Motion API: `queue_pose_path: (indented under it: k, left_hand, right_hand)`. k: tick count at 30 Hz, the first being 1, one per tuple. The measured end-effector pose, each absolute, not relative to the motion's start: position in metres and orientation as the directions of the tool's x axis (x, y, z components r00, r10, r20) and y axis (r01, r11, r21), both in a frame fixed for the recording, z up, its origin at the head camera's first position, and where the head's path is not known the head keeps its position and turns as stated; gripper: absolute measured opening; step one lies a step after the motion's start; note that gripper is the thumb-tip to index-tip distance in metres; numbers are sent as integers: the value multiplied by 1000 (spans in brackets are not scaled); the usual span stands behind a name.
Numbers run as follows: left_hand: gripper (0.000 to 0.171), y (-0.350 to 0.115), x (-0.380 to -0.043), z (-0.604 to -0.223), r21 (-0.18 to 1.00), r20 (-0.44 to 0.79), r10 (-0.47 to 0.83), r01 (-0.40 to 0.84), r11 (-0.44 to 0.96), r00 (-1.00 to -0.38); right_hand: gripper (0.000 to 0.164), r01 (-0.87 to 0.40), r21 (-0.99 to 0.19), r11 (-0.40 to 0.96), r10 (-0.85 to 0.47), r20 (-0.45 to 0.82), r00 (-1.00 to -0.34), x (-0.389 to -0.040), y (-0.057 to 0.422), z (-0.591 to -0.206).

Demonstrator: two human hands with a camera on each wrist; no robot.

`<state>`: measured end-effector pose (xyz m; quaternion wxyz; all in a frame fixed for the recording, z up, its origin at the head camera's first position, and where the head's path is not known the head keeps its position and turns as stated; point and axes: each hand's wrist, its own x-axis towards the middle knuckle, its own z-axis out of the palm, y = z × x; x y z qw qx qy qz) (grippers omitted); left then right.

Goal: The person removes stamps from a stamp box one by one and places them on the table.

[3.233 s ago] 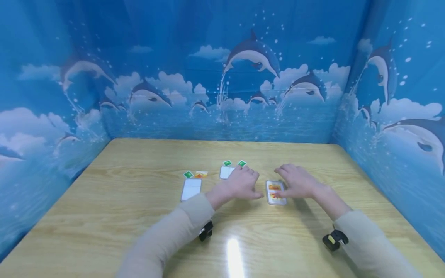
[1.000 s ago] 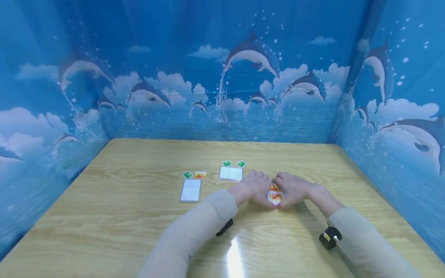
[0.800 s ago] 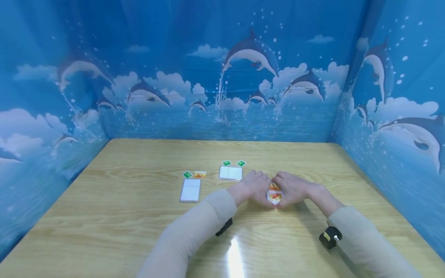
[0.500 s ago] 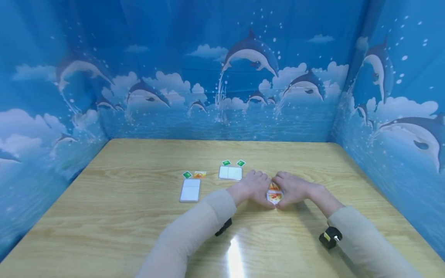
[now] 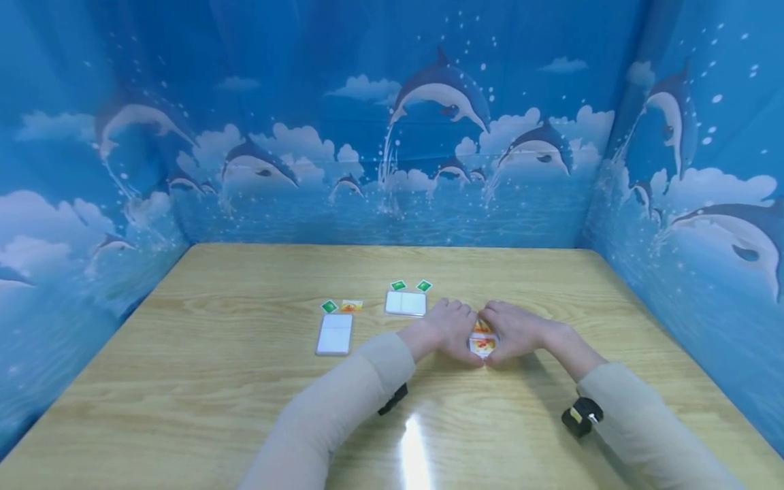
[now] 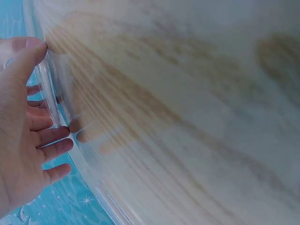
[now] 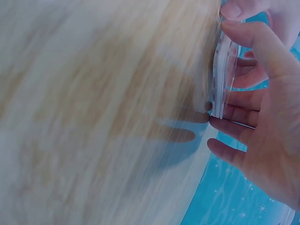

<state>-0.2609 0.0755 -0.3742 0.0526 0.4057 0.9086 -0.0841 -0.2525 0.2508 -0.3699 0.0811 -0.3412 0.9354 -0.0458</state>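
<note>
A small flat clear case with orange pictures (image 5: 482, 344) lies on the table, right of centre. My left hand (image 5: 452, 332) holds its left side and my right hand (image 5: 517, 332) its right side. Both thumbs meet at the near edge, while the fingers bend round toward the far edge. Seen from the left wrist, the case's clear rim (image 6: 52, 101) sits between thumb and fingers, low against the tabletop. The right wrist view shows the same clear case (image 7: 220, 77) between the right thumb and fingertips. Parts of its sides are hidden by the hands.
Two flat white cases lie to the left, one upright (image 5: 334, 335) and one sideways (image 5: 405, 303). Behind the first are a green tile (image 5: 329, 306) and an orange tile (image 5: 352, 306); behind the second, two green tiles (image 5: 424, 286). Dolphin-print curtains (image 5: 294, 204) enclose the wooden table (image 5: 184, 381).
Since the earliest frame, my left hand has moved right and my right hand slightly left, both closing in around the orange-picture case. Over the last second the hands have stayed in place.
</note>
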Motion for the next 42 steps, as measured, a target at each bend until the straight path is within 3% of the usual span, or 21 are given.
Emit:
queue_pose_path:
  k: [18,26,37,42]
  left_hand:
    - [83,77,-262,-377,-76,-152,717,731,678,-681]
    - [82,78,-262,-376,-76,-162,714,730,680,-682]
    - [81,78,-263,-375,-105,-177,713,733,672,-679]
    - [81,78,-263,-376,-108,-176,716,736,669,-676]
  right_hand:
    - [79,-622,-174,763,-643,-117,-757,-252,249,-369]
    - [82,-610,-8,792,-606,-129,-785,-249,246,-368]
    - [72,-612,90,786,-596,-157,-788,-251,240,-365]
    - [69,-613,70,787,-598,-161,-786,-253,241,-366]
